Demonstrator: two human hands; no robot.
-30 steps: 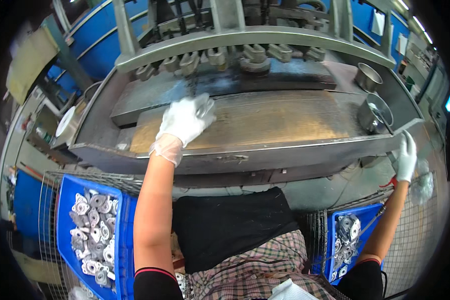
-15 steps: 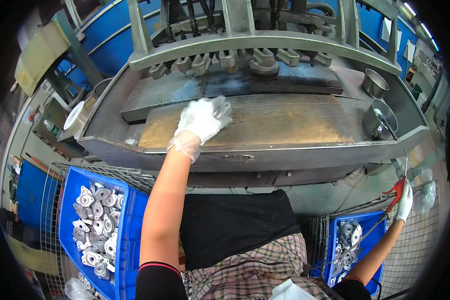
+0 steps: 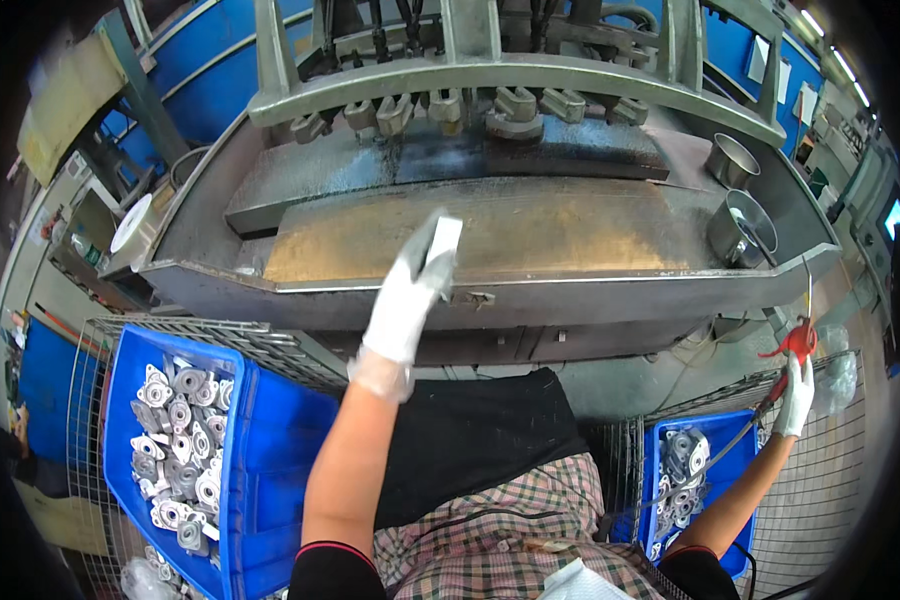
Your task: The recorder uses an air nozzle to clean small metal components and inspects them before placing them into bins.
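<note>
My left hand (image 3: 402, 305), in a white glove, is raised in front of the machine's front lip and closed on a small metal casting (image 3: 446, 243). A flat, bright face of the casting points up; the rest is partly covered by my fingers. Out to the right, my gloved right hand (image 3: 796, 398) grips a red air blow gun (image 3: 797, 342) with a thin nozzle pointing up and a hose trailing down. A blue bin (image 3: 275, 430) at my left holds several flanged metal castings (image 3: 182, 450). More castings (image 3: 682, 465) lie in a smaller blue bin (image 3: 734, 455) at my right.
Ahead stands a metal machine with a worn board (image 3: 530, 235) and a heavy overhead crossbar (image 3: 510, 75) with clamp blocks. Two metal cups (image 3: 733, 160) stand at its right end. Wire baskets (image 3: 805, 480) surround the bins.
My left hand has drawn back toward me from over the board, with the casting in it. My right hand and the air blow gun have shifted slightly, the nozzle still up.
</note>
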